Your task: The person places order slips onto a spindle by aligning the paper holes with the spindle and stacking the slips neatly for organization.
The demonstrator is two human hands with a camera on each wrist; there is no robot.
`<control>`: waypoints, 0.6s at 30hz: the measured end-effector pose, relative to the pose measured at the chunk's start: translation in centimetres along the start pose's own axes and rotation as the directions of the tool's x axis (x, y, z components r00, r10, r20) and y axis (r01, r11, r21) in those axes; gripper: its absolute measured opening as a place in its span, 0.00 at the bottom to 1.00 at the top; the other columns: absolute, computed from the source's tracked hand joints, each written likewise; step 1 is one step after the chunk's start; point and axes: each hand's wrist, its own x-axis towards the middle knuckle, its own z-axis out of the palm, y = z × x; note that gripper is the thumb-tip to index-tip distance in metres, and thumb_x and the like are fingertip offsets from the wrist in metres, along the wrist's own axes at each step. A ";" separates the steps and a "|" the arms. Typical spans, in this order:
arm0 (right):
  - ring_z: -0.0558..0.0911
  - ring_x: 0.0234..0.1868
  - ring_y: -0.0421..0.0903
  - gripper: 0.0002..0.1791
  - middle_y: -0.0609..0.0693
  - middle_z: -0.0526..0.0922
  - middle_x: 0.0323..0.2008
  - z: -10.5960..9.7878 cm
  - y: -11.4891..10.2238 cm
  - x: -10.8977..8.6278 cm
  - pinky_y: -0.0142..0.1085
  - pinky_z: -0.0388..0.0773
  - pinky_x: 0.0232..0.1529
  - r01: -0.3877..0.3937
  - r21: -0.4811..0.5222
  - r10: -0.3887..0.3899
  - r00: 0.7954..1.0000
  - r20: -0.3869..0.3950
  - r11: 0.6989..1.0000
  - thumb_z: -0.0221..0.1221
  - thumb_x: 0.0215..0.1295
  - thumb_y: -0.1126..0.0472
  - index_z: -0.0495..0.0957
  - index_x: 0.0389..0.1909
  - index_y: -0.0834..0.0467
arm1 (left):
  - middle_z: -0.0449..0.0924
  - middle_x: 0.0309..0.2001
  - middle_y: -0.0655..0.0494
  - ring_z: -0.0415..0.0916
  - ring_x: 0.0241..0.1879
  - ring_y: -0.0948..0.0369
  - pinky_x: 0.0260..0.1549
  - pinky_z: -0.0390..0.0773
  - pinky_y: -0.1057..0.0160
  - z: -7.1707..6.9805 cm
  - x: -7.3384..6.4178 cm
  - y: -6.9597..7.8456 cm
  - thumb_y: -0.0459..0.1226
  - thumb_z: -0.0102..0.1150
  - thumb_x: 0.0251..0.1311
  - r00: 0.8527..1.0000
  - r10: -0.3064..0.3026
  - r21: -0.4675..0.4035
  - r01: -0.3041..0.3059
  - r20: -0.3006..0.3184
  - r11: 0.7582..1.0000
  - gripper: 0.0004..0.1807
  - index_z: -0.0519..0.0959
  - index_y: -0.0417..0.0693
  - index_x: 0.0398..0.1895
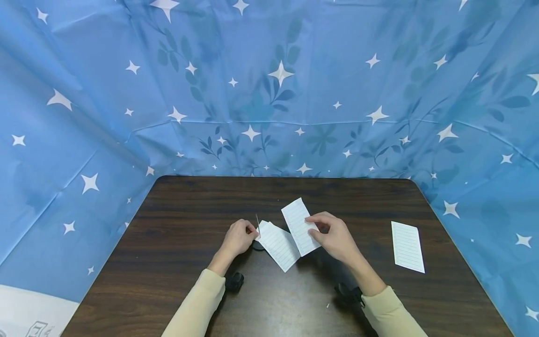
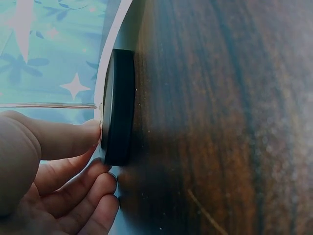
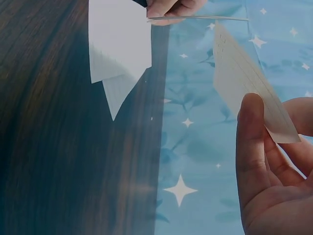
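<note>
A receipt spike with a round black base [image 2: 124, 107] stands on the table, its thin needle [image 1: 258, 223] pointing up. Several white lined paper slips [image 1: 279, 245] lie at the foot of the needle, fanned toward the right. My left hand [image 1: 239, 238] holds the spike at its base, the thumb pressing on top by the slips' edge and the other fingertips low at the rim. Between thumb and fingers, my right hand [image 1: 335, 235] pinches another lined paper slip [image 3: 247, 81], tilted and raised right of the needle. In the head view this slip overlaps the fanned ones.
A single lined slip [image 1: 407, 246] lies at the right of the dark wooden table [image 1: 168, 281]. A blue star-patterned cloth [image 1: 269, 93] hangs behind the table's far edge. White printed material [image 1: 33, 311] shows at the lower left.
</note>
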 end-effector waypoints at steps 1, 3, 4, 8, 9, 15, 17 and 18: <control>0.76 0.35 0.47 0.15 0.51 0.84 0.46 0.0 -0.1 0.0 0.35 0.74 0.32 -0.001 0.001 0.001 1.000 0.001 1.000 0.67 0.59 0.73 0.87 0.47 0.60 | 0.75 0.35 0.54 0.72 0.32 0.58 0.36 0.75 0.56 0.0 0.0 0.0 0.37 0.67 0.65 1.000 -0.001 0.000 0.001 0.000 1.000 0.06 0.82 0.47 0.31; 0.76 0.35 0.47 0.15 0.51 0.84 0.46 0.1 -0.2 0.0 0.35 0.74 0.33 0.001 0.002 -0.001 1.000 0.003 1.000 0.67 0.59 0.73 0.87 0.47 0.59 | 0.75 0.35 0.54 0.72 0.32 0.58 0.36 0.75 0.56 0.0 0.0 0.1 0.37 0.67 0.65 1.000 -0.002 0.001 0.002 0.002 1.000 0.06 0.82 0.47 0.30; 0.76 0.35 0.47 0.15 0.51 0.84 0.46 0.1 -0.3 0.0 0.35 0.75 0.33 0.003 0.003 -0.003 1.000 0.003 1.000 0.67 0.59 0.73 0.87 0.47 0.59 | 0.75 0.35 0.54 0.72 0.32 0.58 0.35 0.75 0.56 0.0 0.0 0.1 0.37 0.67 0.65 1.000 -0.002 0.002 0.002 0.003 1.000 0.06 0.82 0.47 0.30; 0.77 0.36 0.47 0.16 0.50 0.84 0.46 0.1 -0.8 0.1 0.35 0.75 0.33 0.016 0.016 -0.016 1.000 0.006 1.000 0.67 0.59 0.74 0.87 0.48 0.59 | 0.75 0.35 0.55 0.72 0.32 0.58 0.35 0.75 0.56 -0.1 0.0 0.2 0.37 0.67 0.65 1.000 -0.003 0.001 0.003 0.007 1.000 0.06 0.82 0.47 0.30; 0.77 0.36 0.47 0.16 0.50 0.84 0.46 0.1 -0.9 0.1 0.34 0.75 0.33 0.019 0.019 -0.019 1.000 0.007 1.000 0.67 0.59 0.74 0.87 0.48 0.59 | 0.75 0.35 0.55 0.72 0.32 0.59 0.35 0.75 0.56 -0.1 0.0 0.1 0.37 0.67 0.65 1.000 -0.001 0.002 0.001 0.009 1.000 0.06 0.82 0.47 0.30; 0.75 0.37 0.47 0.16 0.48 0.84 0.46 0.1 -1.8 0.2 0.35 0.75 0.35 0.029 0.030 -0.030 0.999 0.014 0.999 0.67 0.60 0.73 0.87 0.48 0.58 | 0.74 0.35 0.55 0.71 0.32 0.59 0.35 0.74 0.57 -0.2 0.0 0.1 0.37 0.66 0.65 1.000 0.018 0.013 -0.018 0.014 1.000 0.05 0.82 0.46 0.32; 0.75 0.37 0.47 0.16 0.48 0.84 0.46 0.1 -1.9 0.2 0.35 0.75 0.35 0.033 0.033 -0.033 0.999 0.012 0.999 0.67 0.60 0.73 0.87 0.48 0.58 | 0.74 0.35 0.55 0.71 0.32 0.59 0.35 0.74 0.57 -0.2 0.0 0.1 0.36 0.66 0.66 1.000 0.023 0.013 -0.024 0.016 1.000 0.05 0.82 0.46 0.32; 0.75 0.37 0.47 0.16 0.48 0.84 0.46 0.2 -2.0 0.2 0.35 0.76 0.35 0.036 0.036 -0.037 0.999 0.009 0.999 0.67 0.60 0.73 0.87 0.48 0.58 | 0.74 0.34 0.55 0.71 0.32 0.59 0.35 0.74 0.57 -0.3 0.0 0.1 0.36 0.66 0.66 1.000 0.027 0.011 -0.027 0.016 1.000 0.05 0.82 0.46 0.32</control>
